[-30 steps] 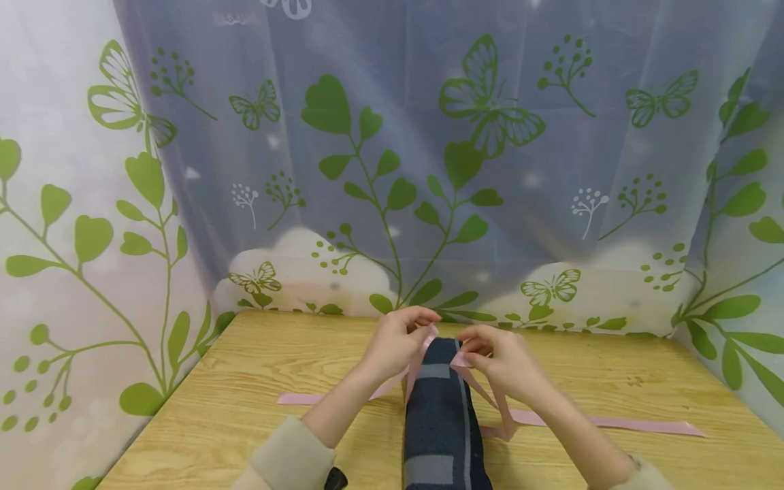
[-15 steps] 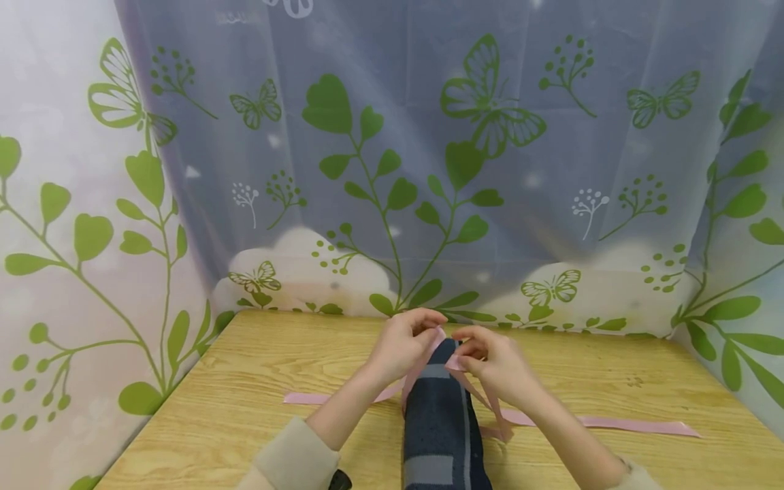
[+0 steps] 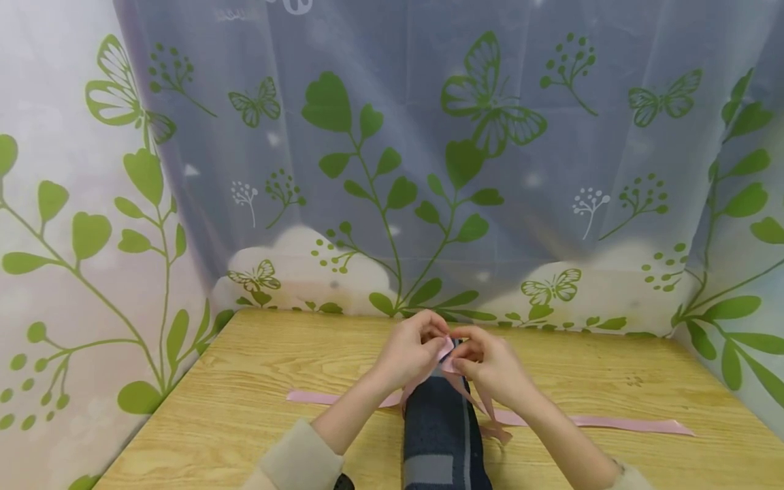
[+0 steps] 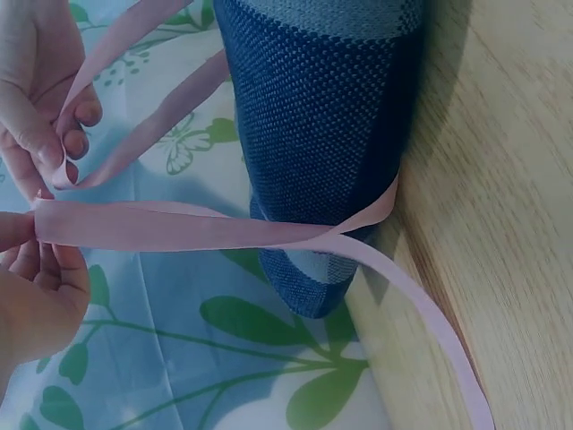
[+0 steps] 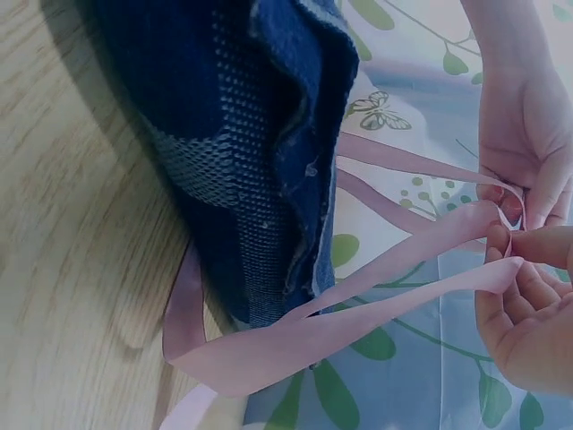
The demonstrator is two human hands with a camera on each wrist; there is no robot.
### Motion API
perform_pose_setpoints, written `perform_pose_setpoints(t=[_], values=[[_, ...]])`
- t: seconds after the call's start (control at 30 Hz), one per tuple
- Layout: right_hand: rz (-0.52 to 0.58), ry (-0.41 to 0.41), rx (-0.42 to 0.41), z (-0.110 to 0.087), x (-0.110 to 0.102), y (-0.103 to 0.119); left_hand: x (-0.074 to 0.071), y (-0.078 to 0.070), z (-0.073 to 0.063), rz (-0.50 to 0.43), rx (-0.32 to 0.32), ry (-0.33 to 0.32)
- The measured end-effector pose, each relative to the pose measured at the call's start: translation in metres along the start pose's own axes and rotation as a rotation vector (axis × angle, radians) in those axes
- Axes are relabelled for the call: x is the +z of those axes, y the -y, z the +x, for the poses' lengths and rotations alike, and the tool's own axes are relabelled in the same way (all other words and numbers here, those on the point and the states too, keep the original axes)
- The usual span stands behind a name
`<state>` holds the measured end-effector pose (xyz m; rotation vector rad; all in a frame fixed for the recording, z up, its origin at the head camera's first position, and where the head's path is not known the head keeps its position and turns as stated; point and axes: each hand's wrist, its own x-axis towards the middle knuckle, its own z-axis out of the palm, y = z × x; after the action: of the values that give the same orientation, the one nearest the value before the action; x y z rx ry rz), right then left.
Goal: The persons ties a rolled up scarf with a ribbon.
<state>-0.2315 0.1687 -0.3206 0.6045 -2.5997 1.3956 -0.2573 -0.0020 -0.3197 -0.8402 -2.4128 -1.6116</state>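
A dark blue roll of woven cloth with grey-blue patches [image 3: 437, 422] lies lengthwise on the wooden table, pointing away from me. A pink ribbon [image 4: 170, 224] passes around its far part. Above the roll, my left hand [image 3: 409, 348] pinches one loop of the ribbon between thumb and fingers. Close beside it, my right hand [image 3: 499, 367] pinches another ribbon loop [image 5: 394, 309], seen clearly in the right wrist view. The two hands' fingertips nearly meet; whether they touch is hard to tell. The ribbon's underside pass is hidden beneath the roll.
Flat ribbon tails stretch over the wooden table [image 3: 257, 435] to the left and right. A patterned curtain [image 3: 392, 170] with green leaves and butterflies hangs behind and at both sides. A small black object [image 3: 344, 482] shows by the left sleeve.
My hands have drawn together over the roll, the left moving right and the right slightly left, each bringing its ribbon loop. The loose tails have slid slightly inward.
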Motion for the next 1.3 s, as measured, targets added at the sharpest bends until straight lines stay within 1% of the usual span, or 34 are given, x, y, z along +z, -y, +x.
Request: perform_pose_setpoints(t=[0.13,0.27,0.43,0.6,0.8,1.0,1.3], values=[[0.047,0.006,-0.013,-0.001,0.0007,-0.0018,0.002,0.0006,-0.0006,-0.005,0.0,0.034],[0.091,0.023,-0.001,-0.0016,0.0018,-0.0039,0.004,0.0009,-0.0011,-0.011,-0.011,0.047],[0.141,0.046,0.038,-0.0009,0.002,-0.005,0.0053,0.0009,-0.0013,-0.039,-0.028,0.044],[0.22,0.081,0.102,0.0004,0.0015,-0.0058,0.0063,0.001,-0.0009,-0.079,-0.043,0.05],[0.293,0.09,0.136,0.0008,0.0016,-0.009,0.0078,0.0016,0.0,-0.063,-0.059,0.029],[0.299,0.074,0.151,0.0007,0.003,-0.0084,0.0079,0.004,-0.0001,-0.074,-0.072,0.018],[0.279,0.02,0.178,-0.0008,0.0047,-0.005,0.0077,0.0067,-0.0036,-0.02,-0.068,0.003]])
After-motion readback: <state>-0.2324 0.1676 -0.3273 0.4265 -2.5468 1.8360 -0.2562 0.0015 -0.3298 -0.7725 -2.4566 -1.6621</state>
